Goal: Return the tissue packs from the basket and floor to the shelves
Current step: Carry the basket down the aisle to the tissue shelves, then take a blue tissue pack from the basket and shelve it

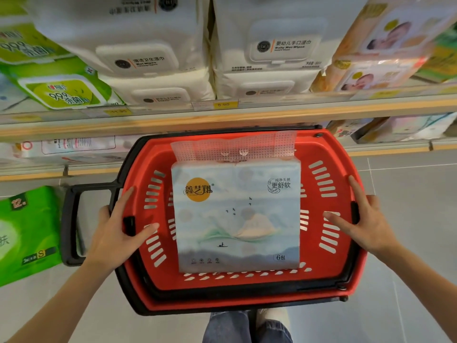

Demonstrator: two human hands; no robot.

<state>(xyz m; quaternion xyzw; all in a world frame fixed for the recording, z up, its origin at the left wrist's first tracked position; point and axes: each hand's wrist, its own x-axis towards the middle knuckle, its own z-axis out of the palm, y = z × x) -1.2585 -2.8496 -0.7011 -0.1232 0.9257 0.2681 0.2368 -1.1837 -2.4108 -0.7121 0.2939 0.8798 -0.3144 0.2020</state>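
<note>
Fingers (125,201) on basket (247,280) rim; tissue pack (237,219) inside.

From my feed I see a red basket (342,263) with a black handle (68,224). The tissue pack (236,216) is pale blue and white, printed with an orange-yellow disc, misty green-and-cream hills and small dark birds. A bright green pack (27,233) sits on the grey floor (408,194). I make out white wipes packs (153,58), lime-green wipes (61,92) and a yellow price tag (222,104)

white wipes (158,58): stacked packs, top centre, lids facing out
green wipes (64,92): left of white, tilted
baby-print packs (378,70): right of white, stacked
price tags (222,104): yellow, just below wipes
</note>
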